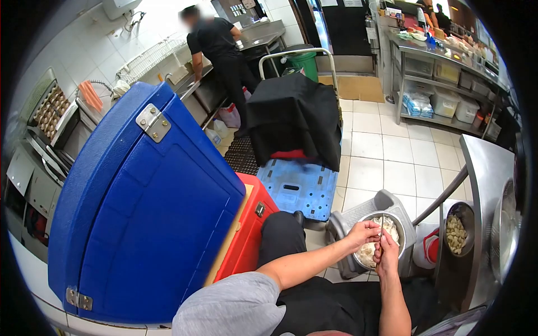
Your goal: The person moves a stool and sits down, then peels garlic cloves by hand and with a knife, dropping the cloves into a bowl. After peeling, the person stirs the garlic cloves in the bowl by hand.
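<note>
My right hand [386, 255] is closed round the handle of a small knife [382, 223], its thin blade pointing up and away from me. My left hand [363, 233] is closed in a pinch close to the blade; whatever sits between its fingers is too small to make out. Both hands are over a round metal bowl [401, 227] filled with whitish pieces [367, 255] that look like garlic or its skins. Under the bowl stands a grey plastic step stool [347, 218].
To the right, a metal bowl of pale yellowish pieces [455, 234] sits on a shelf by a steel table [482, 162]. A blue-lidded red box [151, 196] stands at left. Ahead is a black-covered cart [294, 112]; beyond it a person [216, 50] leans over a sink.
</note>
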